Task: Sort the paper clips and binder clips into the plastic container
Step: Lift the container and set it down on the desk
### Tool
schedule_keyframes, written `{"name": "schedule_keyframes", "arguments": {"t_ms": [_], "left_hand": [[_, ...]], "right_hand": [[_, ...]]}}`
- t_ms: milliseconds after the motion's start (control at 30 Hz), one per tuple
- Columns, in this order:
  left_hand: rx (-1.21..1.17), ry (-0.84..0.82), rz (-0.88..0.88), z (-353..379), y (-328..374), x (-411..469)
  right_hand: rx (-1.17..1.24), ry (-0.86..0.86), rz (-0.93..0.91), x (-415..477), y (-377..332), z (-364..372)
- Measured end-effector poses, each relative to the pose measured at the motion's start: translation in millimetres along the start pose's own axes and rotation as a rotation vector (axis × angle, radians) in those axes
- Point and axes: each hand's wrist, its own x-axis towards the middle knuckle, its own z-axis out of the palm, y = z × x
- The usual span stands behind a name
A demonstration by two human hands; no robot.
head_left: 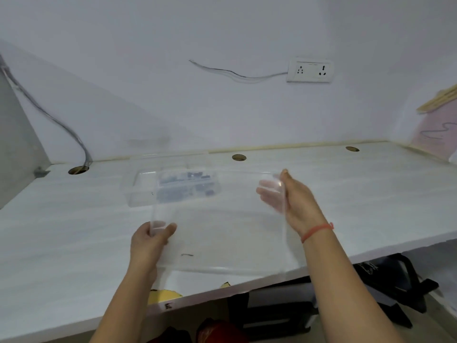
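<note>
I hold a large clear plastic container above the white desk, tilted toward me. My left hand grips its near left edge. At its far right edge my right hand holds on, fingers showing through the plastic. Behind it on the desk stands a smaller clear box with dark clips inside, seen blurred through the large container. A small dark clip shows through the container's bottom.
The white desk runs along a wall and has three round cable holes. A grey cable drops into the left hole. A wall socket sits above. Dark bags lie under the desk at right.
</note>
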Motion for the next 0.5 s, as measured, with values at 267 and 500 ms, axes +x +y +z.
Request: {"name": "schedule_keyframes", "arguments": {"t_ms": [267,500], "left_hand": [[0.046,0.287,0.016,-38,-14,22],[-0.009,0.277,0.230,-49,-3,51]], "right_hand": [[-0.353,-0.148,0.156,-6,95,19],[-0.423,-0.074,-0.075,48,91,68]]}}
